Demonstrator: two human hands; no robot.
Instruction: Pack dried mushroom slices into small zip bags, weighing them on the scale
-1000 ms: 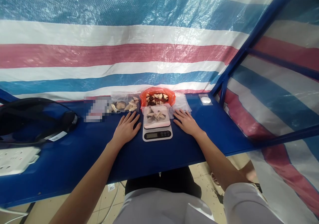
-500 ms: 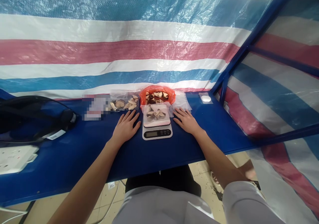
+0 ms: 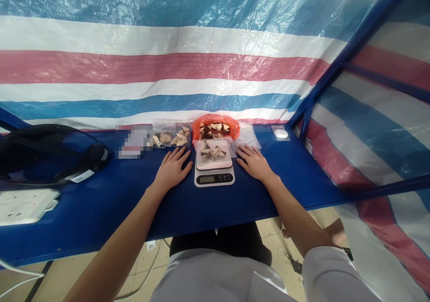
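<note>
Clear plastic bag point(image 3: 229, 143) of mushroom pieces point(image 3: 215, 153) lies on digital scale point(image 3: 215, 179), between left fingers point(image 3: 180, 153) and right fingers point(image 3: 243, 155), both spread, gripping nothing; probably light, slippery, brittle inside; best pinched at loose edge.

The left hand point(image 3: 173, 168) and right hand point(image 3: 254, 162) lie palm down on the blue bench point(image 3: 255, 203), either side of a white scale point(image 3: 215, 171). A clear bag point(image 3: 213, 152) of dried slices rests on the scale's plate. Behind it sits a red bag point(image 3: 215, 118) holding more slices; the right fingertips are just beside flat clear plastic point(image 3: 249, 135). Bagged slices point(image 3: 169, 138) lie beyond the left hand, and a white power strip point(image 3: 28, 206) lies far left.
</note>
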